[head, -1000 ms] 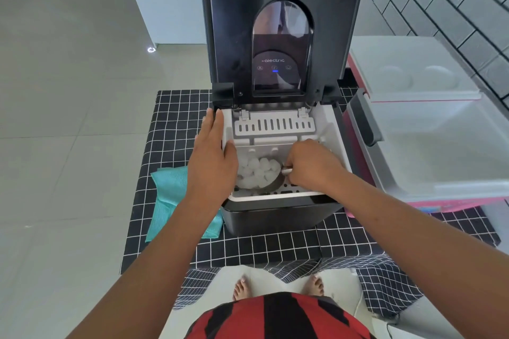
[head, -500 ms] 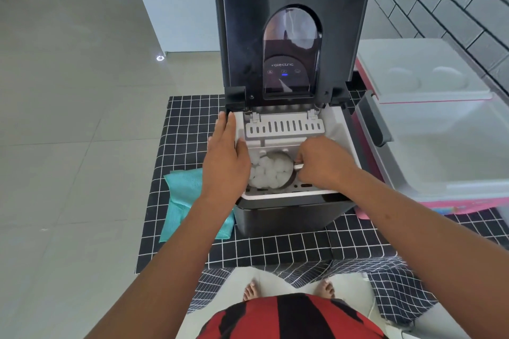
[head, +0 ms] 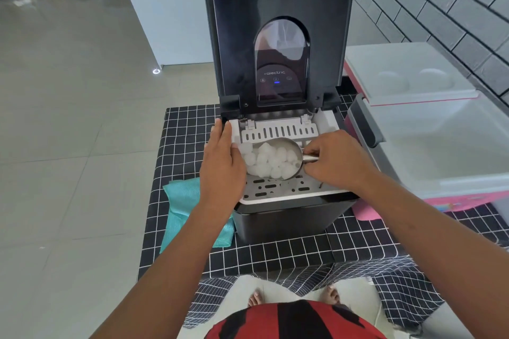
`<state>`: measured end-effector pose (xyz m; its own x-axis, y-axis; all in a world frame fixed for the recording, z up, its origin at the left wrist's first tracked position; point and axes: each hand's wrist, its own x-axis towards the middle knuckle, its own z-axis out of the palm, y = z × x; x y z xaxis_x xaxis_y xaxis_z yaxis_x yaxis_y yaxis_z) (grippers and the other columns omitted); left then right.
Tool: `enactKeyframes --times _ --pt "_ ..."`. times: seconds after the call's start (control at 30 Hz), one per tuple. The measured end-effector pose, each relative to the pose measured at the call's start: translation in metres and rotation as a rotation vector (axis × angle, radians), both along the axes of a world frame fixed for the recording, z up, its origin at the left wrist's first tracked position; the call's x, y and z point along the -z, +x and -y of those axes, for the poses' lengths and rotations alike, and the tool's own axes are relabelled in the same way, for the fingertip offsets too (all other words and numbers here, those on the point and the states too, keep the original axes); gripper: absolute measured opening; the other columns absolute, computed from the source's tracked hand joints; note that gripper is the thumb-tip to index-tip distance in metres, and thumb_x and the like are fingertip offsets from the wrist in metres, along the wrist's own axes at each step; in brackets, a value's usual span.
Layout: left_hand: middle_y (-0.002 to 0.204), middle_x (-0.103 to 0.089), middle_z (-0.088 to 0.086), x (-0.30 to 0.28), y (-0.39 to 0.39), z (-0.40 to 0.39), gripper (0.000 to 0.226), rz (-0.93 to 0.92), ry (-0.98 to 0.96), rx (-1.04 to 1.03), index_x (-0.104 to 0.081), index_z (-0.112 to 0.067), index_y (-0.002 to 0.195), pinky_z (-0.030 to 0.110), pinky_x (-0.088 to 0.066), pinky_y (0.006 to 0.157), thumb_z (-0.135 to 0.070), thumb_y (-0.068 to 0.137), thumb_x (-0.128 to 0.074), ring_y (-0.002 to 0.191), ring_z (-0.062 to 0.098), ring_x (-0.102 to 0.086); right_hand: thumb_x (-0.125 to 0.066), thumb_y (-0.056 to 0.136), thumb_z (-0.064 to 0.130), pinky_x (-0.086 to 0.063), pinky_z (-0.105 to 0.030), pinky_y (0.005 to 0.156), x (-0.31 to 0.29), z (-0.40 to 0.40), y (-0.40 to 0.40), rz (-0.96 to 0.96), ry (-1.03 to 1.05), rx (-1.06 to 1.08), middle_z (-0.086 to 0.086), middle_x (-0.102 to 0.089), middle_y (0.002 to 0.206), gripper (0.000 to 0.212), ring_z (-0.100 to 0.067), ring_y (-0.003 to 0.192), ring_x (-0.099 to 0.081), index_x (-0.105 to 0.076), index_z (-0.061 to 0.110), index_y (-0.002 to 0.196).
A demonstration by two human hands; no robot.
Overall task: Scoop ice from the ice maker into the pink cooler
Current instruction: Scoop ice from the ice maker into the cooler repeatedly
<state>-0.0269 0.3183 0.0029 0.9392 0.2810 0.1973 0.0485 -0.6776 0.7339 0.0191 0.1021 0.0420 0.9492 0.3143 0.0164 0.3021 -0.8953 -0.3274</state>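
Right hand (head: 337, 158) grips the handle of the metal scoop (head: 286, 158), fingers curled round it, and the scoop sits over the white basket inside the ice maker (head: 278, 217), heaped with ice (head: 271, 161). Left hand (head: 221, 162) lies flat with straight fingers on the left rim of the machine, holding nothing. The lid (head: 279, 33) stands upright. Just to the right, the pink cooler (head: 440, 151) waits with its own lid open, beside the machine on the checked black cloth (head: 190, 129). A teal cloth (head: 183, 206) lies left of the machine.
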Motion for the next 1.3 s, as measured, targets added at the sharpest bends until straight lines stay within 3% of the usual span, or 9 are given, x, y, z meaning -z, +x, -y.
enactKeyframes --times 0.13,0.33,0.6,0.7,0.83,0.9,1.07,1.2,1.3 --pt "0.161 -0.016 -0.01 -0.001 0.0 0.001 0.049 0.002 0.007 -0.001 -0.027 -0.022 0.152 0.029 -0.021 0.117 -0.021 0.104 -0.033 0.147 0.01 -0.017 -0.068 0.065 0.027 -0.052 -0.028 0.057 -0.001 0.004 -0.005 0.017 0.039 0.008 0.004 -0.067 0.068 0.02 -0.012 0.062 -0.057 -0.078 0.028 0.083" --pt "0.161 -0.016 -0.01 -0.002 0.0 0.001 0.048 -0.006 0.006 -0.003 -0.028 -0.022 0.152 0.04 -0.024 0.119 -0.02 0.104 -0.032 0.147 0.01 -0.017 -0.066 0.068 0.021 -0.055 -0.033 0.057 -0.006 -0.001 0.007 0.023 0.107 -0.033 0.004 -0.065 0.061 0.014 -0.014 0.057 -0.058 -0.078 0.022 0.075" --pt "0.16 -0.02 -0.011 0.0 -0.001 0.0 0.048 0.021 -0.017 -0.021 -0.032 -0.023 0.151 0.038 -0.026 0.118 -0.017 0.103 -0.032 0.146 0.008 -0.02 -0.07 0.066 0.013 -0.055 -0.034 0.064 -0.011 0.002 0.027 0.023 0.16 -0.133 0.0 -0.069 0.065 0.013 -0.018 0.064 -0.062 -0.079 0.013 0.076" --pt "0.16 -0.021 -0.011 0.0 -0.002 0.001 0.048 0.031 -0.018 -0.023 -0.032 -0.024 0.151 0.034 -0.024 0.119 -0.016 0.103 -0.032 0.146 0.007 -0.019 -0.073 0.065 0.011 -0.052 -0.028 0.066 -0.013 0.004 0.03 0.045 0.195 -0.151 0.0 -0.068 0.064 0.012 -0.018 0.065 -0.061 -0.079 0.012 0.075" --pt "0.159 -0.022 -0.011 0.0 -0.002 0.001 0.048 0.033 -0.009 -0.032 -0.033 -0.023 0.15 0.018 -0.02 0.11 -0.016 0.103 -0.032 0.146 0.008 -0.02 -0.076 0.063 0.011 -0.044 -0.016 0.059 -0.015 0.006 0.033 0.058 0.2 -0.173 0.001 -0.066 0.06 0.012 -0.017 0.062 -0.06 -0.079 0.011 0.075" --pt "0.159 -0.022 -0.011 0.0 -0.002 0.001 0.047 0.03 -0.017 -0.034 -0.033 -0.024 0.15 0.022 -0.022 0.111 -0.016 0.103 -0.032 0.146 0.01 -0.02 -0.077 0.063 0.012 -0.038 -0.01 0.06 -0.015 0.008 0.033 0.057 0.225 -0.174 0.007 -0.066 0.061 0.016 -0.01 0.061 -0.058 -0.08 0.014 0.079" --pt "0.159 -0.024 -0.01 -0.001 -0.002 0.0 0.048 0.035 0.008 -0.035 -0.037 -0.02 0.149 0.016 -0.02 0.108 -0.013 0.102 -0.032 0.145 0.005 -0.021 -0.077 0.064 0.014 -0.048 -0.025 0.067 -0.014 0.016 0.033 0.066 0.241 -0.159 0.008 -0.068 0.069 0.023 -0.01 0.069 -0.06 -0.08 0.017 0.086" --pt "0.158 -0.026 -0.009 -0.002 0.0 0.001 0.047 0.025 0.022 -0.053 -0.039 -0.02 0.148 0.029 -0.026 0.116 -0.014 0.102 -0.034 0.144 0.008 -0.024 -0.079 0.064 0.014 -0.043 -0.024 0.066 -0.015 0.018 0.032 0.096 0.26 -0.161 0.009 -0.065 0.066 0.02 -0.014 0.07 -0.057 -0.08 0.017 0.084" --pt "0.158 -0.028 -0.008 -0.004 -0.001 0.003 0.047 0.021 0.073 -0.061 -0.039 -0.019 0.148 0.028 -0.027 0.113 -0.014 0.101 -0.035 0.144 0.011 -0.027 -0.08 0.065 0.014 -0.04 -0.022 0.062 -0.017 0.023 0.03 0.094 0.286 -0.163 0.016 -0.061 0.062 0.018 -0.009 0.067 -0.052 -0.08 0.019 0.082"
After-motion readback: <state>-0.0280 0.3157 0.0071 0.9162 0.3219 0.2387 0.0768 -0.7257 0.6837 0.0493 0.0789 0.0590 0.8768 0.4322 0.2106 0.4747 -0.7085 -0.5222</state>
